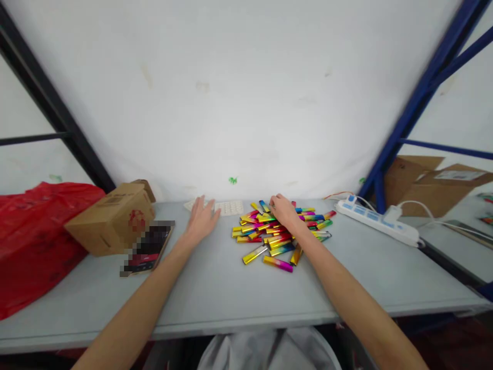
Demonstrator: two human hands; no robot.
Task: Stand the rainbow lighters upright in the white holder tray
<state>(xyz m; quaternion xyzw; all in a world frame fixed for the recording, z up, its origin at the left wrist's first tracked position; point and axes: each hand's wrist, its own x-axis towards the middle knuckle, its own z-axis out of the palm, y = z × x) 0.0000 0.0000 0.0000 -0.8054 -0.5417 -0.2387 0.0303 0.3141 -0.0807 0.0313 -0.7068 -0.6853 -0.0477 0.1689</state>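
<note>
A pile of shiny, short metallic pieces that look like lighter casings (278, 240) lies on the table, in gold, red, blue, green and magenta. My right hand (287, 211) reaches over the back of this pile with its fingers curled down. Whatever those fingertips grip is hidden; a blue-green casing (264, 206) lies just left of them. To the left of the pile, my left hand (201, 222) hovers over or rests by a white tray (230, 207) with small cells, its fingers apart and nothing visible in them. Part of the tray is covered by that hand.
On the left are a red plastic bag (42, 241), a cardboard box (111, 218) and a phone (150, 246), partly pixelated. A white power strip (377, 221) with cables lies at right, beside a blue metal post (408, 113). A white wall (246, 103) closes off the back.
</note>
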